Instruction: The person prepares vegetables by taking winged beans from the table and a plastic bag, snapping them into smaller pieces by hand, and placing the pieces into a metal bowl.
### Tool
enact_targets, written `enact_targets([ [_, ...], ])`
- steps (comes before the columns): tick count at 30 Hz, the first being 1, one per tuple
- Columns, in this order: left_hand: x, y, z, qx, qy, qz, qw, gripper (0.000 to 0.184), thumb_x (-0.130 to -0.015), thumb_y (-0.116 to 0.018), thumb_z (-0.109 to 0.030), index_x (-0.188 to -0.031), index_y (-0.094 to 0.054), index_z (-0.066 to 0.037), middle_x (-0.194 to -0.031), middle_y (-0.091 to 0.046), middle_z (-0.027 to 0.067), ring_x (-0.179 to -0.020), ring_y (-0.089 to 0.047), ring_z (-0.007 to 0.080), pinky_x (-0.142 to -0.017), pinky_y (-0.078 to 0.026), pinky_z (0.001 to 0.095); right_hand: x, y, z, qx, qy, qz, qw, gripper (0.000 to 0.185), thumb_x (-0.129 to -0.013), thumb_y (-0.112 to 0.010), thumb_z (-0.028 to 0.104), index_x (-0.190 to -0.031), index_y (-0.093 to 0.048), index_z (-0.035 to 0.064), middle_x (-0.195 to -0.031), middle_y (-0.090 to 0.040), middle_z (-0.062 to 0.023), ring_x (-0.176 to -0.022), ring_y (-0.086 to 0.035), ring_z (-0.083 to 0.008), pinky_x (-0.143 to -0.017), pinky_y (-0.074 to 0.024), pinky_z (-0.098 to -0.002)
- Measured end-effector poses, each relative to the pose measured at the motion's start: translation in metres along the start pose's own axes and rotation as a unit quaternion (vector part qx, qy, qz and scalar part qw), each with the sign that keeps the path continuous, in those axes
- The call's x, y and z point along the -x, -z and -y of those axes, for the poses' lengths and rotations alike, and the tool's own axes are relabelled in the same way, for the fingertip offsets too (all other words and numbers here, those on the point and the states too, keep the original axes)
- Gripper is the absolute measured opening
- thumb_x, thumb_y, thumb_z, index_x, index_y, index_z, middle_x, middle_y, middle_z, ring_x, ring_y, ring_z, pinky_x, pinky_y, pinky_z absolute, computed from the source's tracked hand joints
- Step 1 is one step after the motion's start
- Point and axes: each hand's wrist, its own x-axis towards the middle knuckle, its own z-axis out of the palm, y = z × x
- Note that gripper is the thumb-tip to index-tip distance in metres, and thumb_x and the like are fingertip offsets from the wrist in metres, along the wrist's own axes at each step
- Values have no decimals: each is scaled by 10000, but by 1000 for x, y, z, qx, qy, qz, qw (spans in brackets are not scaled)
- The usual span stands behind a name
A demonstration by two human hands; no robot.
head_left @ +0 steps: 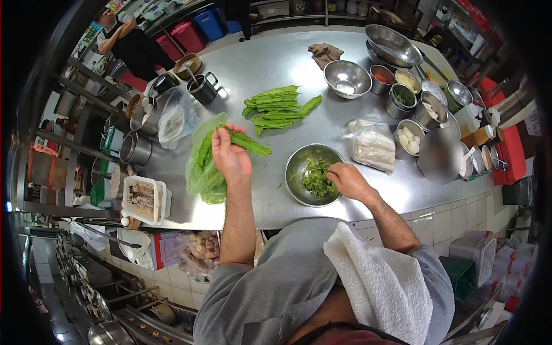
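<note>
My left hand (231,154) is closed around a few green winged beans (248,144), beside and partly over a green plastic bag (201,178). More beans seem to lie inside the bag, though the hand hides part of it. At the rim of a metal bowl (290,187), my right hand (352,181) pinches leafy herbs (317,177) that lie in the bowl. Its fingertips are partly hidden, so the exact sprigs held are hard to make out. Farther back on the table rests a pile of winged beans (276,102).
A wrapped white bundle (372,144) and several metal containers stand at the right. An empty-looking steel bowl (347,79) and a brown cloth (325,54) are at the back. At the left are a dark mug (201,89), a clear bag (177,118) and a white basket (164,201). A person (129,43) stands beyond the table.
</note>
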Motion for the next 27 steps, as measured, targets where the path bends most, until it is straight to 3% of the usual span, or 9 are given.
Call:
enact_targets([
  [6,4,-4,-6,4,-19,-7,1000,110,-962,-516,-133,-1020,-541,-44,-917,-588,72,-828,-561,178,-840,-487,361,4,11,13,42,-95,88,991,271,-837,-615,194,-1043,-617,17,-867,-615,-183,-825,-600,-350,-750,-471,-427],
  [8,15,-14,7,13,-9,36,999,115,-966,-504,-126,-1036,-528,-38,-934,-585,78,-836,-561,178,-849,-486,365,-1,0,13,86,74,-63,992,341,-831,-661,220,-1094,-603,12,-790,-588,-162,-739,-577,-300,-669,-455,-409],
  [9,20,-18,13,13,-8,37,999,115,-966,-504,-126,-1036,-528,-38,-934,-585,78,-836,-561,178,-849,-486,365,-7,-2,22,86,73,-64,991,341,-831,-661,220,-1094,-603,12,-790,-588,-162,-739,-577,-300,-669,-455,-409],
  [11,32,-24,25,1,13,65,998,134,-963,-510,-141,-1051,-511,-40,-954,-562,74,-851,-552,183,-890,-469,394,-21,-5,45,-92,14,-65,994,336,-878,-611,318,-1030,-605,18,-792,-578,-170,-778,-591,-343,-703,-463,-417],
  [20,56,-15,35,-93,65,108,988,278,-958,-519,-139,-1209,-483,-26,-1103,-563,119,-1030,-539,207,-945,-428,388,-34,-9,41,-81,-8,-6,997,308,-922,-523,257,-793,-555,-21,-731,-576,-211,-703,-559,-394,-633,-414,-474],
  [22,60,-23,27,-496,-172,142,839,419,-895,-600,-140,-1278,-465,-37,-1247,-501,125,-1190,-457,247,-1035,-331,464,-32,-8,32,-33,9,-22,999,282,-901,-519,233,-773,-557,-16,-729,-579,-198,-709,-567,-388,-653,-433,-479],
  [23,64,-27,20,-494,-173,144,839,419,-895,-600,-140,-1278,-465,-37,-1247,-501,125,-1190,-457,247,-1035,-331,464,-31,-6,30,-31,10,-25,999,282,-901,-519,233,-773,-557,-16,-729,-579,-198,-709,-567,-388,-653,-433,-479],
  [25,72,-41,4,-716,-328,336,517,509,-818,-664,-158,-1287,-486,-73,-1325,-448,95,-1274,-380,269,-1080,-210,544,-27,-3,29,24,50,-38,998,259,-888,-527,216,-763,-560,-8,-738,-585,-184,-720,-576,-380,-664,-445,-482],
  [27,77,-41,14,-701,-279,389,529,490,-805,-659,-158,-1270,-513,-112,-1321,-458,73,-1274,-390,269,-1074,-160,599,-25,-4,28,44,58,-30,997,224,-877,-539,197,-771,-561,1,-748,-586,-169,-730,-585,-366,-662,-459,-472],
])
